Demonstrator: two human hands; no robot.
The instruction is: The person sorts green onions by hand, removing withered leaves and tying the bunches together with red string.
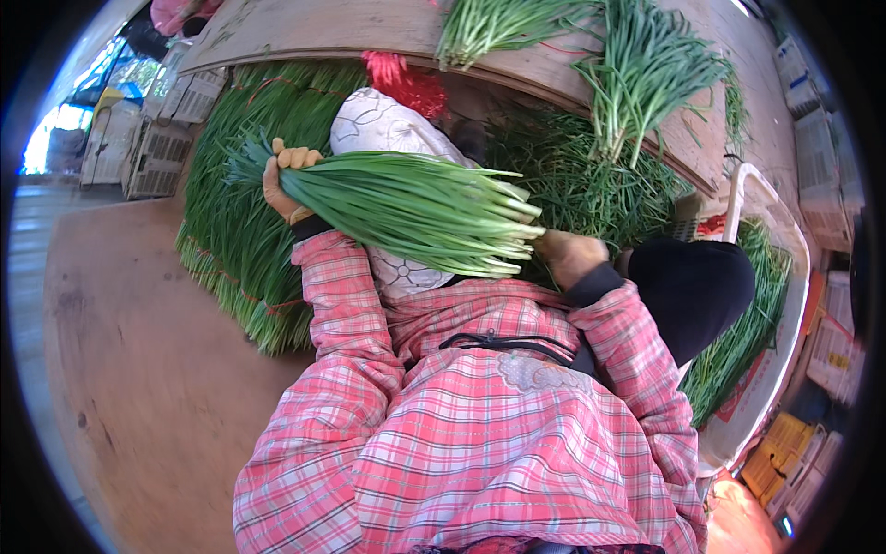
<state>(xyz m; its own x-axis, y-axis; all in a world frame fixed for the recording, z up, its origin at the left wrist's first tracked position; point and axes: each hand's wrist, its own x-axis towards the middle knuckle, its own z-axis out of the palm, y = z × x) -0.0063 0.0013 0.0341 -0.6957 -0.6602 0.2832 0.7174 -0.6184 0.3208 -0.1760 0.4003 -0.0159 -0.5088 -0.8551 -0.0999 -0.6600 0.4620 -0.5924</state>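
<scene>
A thick bunch of garlic chives (415,208) lies across my lap, its green leaf tips to the left and its pale cut ends to the right. My left hand (291,175), in a tan glove, is closed round the leafy part near the tips. My right hand (572,257) is at the pale stem ends; it is blurred, and its fingers cannot be made out. Under the bunch, a white patterned cloth (378,120) covers my leg. Loose, tangled chive leaves (591,189) are heaped beyond my right hand.
Stacked bundles of chives (268,111) stand at my left on a wooden board (138,369). Ahead is a plywood tabletop (351,32) bearing more chives (646,74), with red ties (406,83) hanging at its edge. A white basket (801,277) of chives stands at right, near several crates (835,360).
</scene>
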